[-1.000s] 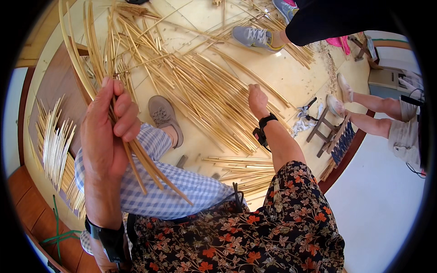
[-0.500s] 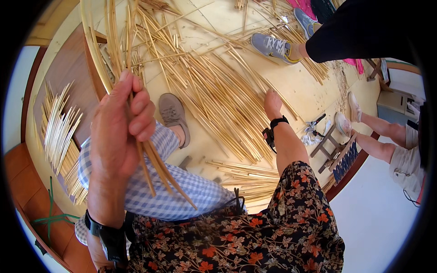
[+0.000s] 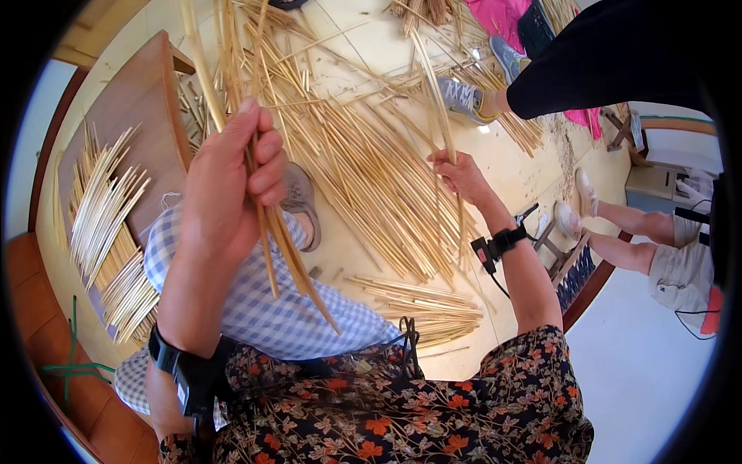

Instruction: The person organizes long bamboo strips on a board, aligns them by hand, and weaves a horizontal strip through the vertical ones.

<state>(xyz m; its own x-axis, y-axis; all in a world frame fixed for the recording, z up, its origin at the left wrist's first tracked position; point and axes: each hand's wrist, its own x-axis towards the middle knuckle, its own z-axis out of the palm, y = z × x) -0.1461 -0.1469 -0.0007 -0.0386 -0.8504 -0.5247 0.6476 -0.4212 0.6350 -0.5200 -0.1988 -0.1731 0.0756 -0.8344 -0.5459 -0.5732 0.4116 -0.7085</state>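
Note:
My left hand [image 3: 228, 185] is closed round a small bunch of long, dry, straw-coloured stalks [image 3: 287, 251], which poke out above the fist and slant down over my checked trouser leg. Out to the right, my right hand [image 3: 462, 176] pinches one or two pale stalks [image 3: 437, 100] that stand nearly upright in the view and run down past the wrist. Beneath both hands lies a wide heap of similar stalks [image 3: 371, 185] on the tiled floor, mostly lying side by side.
A shorter stalk bundle [image 3: 421, 305] lies close to my knees. Cut pale stalks [image 3: 104, 220] lean by a brown wooden board [image 3: 139, 116] at left. Another person's grey shoe [image 3: 464, 99] stands by the heap's far right; a second person's bare legs [image 3: 630, 224] are at right, near a small stool [image 3: 576, 271].
My right hand has risen from the floor heap and now holds pale stalks. My left hand has shifted slightly right, keeping its bunch.

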